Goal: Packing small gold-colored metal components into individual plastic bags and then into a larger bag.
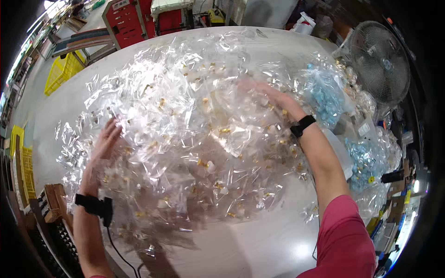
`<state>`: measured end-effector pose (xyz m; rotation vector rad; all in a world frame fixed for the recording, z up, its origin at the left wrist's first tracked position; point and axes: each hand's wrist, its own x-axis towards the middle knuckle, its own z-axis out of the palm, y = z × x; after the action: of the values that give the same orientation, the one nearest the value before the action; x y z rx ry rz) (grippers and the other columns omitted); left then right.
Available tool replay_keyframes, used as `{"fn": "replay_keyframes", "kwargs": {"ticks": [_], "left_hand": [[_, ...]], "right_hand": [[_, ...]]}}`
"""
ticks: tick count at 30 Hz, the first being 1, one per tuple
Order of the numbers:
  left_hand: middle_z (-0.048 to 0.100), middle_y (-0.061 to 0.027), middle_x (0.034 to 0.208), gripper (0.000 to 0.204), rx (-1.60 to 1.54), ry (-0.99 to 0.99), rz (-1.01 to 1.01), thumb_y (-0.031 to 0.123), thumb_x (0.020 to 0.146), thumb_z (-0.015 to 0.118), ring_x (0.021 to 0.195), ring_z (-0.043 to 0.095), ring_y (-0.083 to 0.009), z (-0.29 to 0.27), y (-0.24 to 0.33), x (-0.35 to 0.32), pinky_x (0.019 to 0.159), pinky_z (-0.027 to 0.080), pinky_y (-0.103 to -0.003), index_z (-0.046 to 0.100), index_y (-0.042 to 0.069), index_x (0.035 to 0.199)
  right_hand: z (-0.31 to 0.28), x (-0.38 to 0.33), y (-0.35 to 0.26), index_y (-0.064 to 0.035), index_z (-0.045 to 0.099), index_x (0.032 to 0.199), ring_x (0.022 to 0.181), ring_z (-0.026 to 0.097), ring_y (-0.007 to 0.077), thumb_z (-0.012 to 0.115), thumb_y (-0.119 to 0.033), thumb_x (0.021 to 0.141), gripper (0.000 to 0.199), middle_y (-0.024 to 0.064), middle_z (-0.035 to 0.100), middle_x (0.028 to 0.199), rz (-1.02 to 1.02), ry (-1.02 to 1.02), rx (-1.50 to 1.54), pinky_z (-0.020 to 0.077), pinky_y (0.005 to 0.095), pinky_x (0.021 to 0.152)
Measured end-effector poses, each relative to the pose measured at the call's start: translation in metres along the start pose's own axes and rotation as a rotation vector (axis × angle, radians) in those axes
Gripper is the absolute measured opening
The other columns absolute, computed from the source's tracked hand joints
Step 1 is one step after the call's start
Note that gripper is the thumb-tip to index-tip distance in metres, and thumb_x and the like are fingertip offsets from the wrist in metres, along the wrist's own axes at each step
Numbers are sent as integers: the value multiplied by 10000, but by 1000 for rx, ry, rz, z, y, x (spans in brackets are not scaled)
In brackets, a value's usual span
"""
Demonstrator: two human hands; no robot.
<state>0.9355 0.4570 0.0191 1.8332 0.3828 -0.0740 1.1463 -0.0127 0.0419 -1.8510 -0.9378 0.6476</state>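
left hand (105, 139) fingers spread | right hand (269, 98) blurred, grip unclear | clear bags (194, 139) hide table

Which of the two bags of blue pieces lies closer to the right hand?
The upper bag of blue pieces, just beyond the right hand. The lower bag of blue pieces lies farther off, beside the forearm toward the table's right edge.

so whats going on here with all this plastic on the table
A person is working with both bare hands in a big heap of clear plastic bags spread over a pale table. The left hand lies flat on the heap's left edge, and the right hand reaches into its far right side, fingers spread. Neither hand has closed on a bag. Bags of blue pieces sit to the right, beside a fan.
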Motion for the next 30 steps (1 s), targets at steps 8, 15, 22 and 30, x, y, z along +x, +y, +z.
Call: {"fn": "replay_keyframes", "kwargs": {"ticks": [8, 15, 22, 30], "left_hand": [[494, -133, 998, 536, 513, -15, 327, 466, 881, 595, 1004, 435, -307, 88, 4, -127, 912, 349, -415, 605, 46, 1214], [551, -167, 1316, 400, 567, -248, 359, 415, 796, 716, 1237, 505, -368, 99, 82, -224, 1096, 296, -544, 713, 148, 1094], [457, -132, 1438, 329, 840, 339, 279, 362, 863, 641, 1390, 310, -370, 54, 77, -224, 1126, 249, -513, 710, 106, 1057], [215, -106, 1593, 514, 1001, 333, -44, 501, 971, 434, 1459, 166, -373, 42, -31, -208, 1151, 138, -553, 559, 186, 1357]], "right_hand": [[163, -103, -99, -146, 377, 1479, 1324, 445, 235, 383, -416, 1026, 527, 104, 385, 1514, 88, 225, 818, 312, 364, 1137], [103, -129, -140, -68, 549, 1315, 1087, 627, 212, 544, -170, 949, 380, 145, 635, 1218, 125, -466, -138, 496, 339, 919], [-60, -64, -37, -150, 642, 1244, 1228, 558, 270, 604, -460, 898, 466, 191, 599, 1283, 324, 343, -567, 445, 390, 1016], [8, -94, 22, -303, 468, 1424, 1453, 133, 428, 432, -629, 931, 593, 154, 213, 1582, 432, 250, -904, 186, 539, 1161]]}}
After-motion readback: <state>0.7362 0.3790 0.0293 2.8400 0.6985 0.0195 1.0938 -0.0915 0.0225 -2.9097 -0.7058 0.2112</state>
